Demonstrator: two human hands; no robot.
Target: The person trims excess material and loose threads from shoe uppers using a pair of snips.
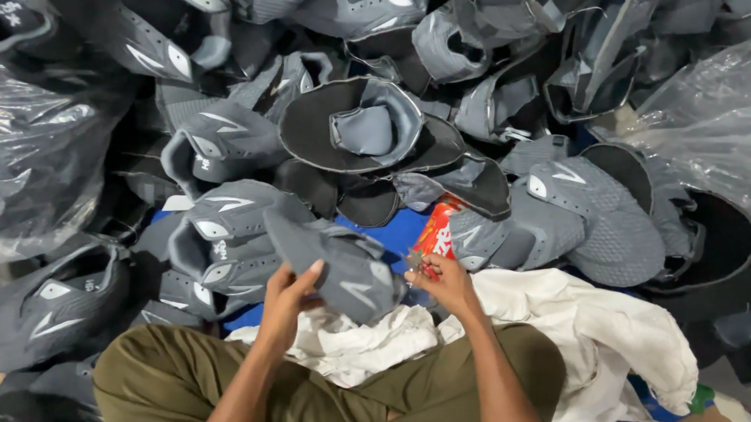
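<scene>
Sitting cross-legged in olive trousers [178,379], the person works over a white cloth [604,335] spread across the lap and out to the right of both hands. The left hand [289,304] is closed on a grey shoe upper [340,264], fingers curled under its near edge and thumb pressed on top, so the piece lies tilted just above and to the right of that hand. The right hand [444,280] sits just to the right of the same upper, its fingers pinched narrowly around a small tool [415,261]; what kind of tool cannot be told, and its tip is at or very near the upper's right edge. Just beyond the right hand lies a red packet [437,230] on a blue sheet [395,232], which shows between the two hands and the heap behind. Beyond the left hand, several more grey uppers with white side marks are stacked close together [221,230]. Farther off, a wide heap of grey uppers [353,127] fills the view, some lying open with dark linings showing. Clear plastic bags flank the heap, one far to the left [36,157] and one far to the right [720,123].
</scene>
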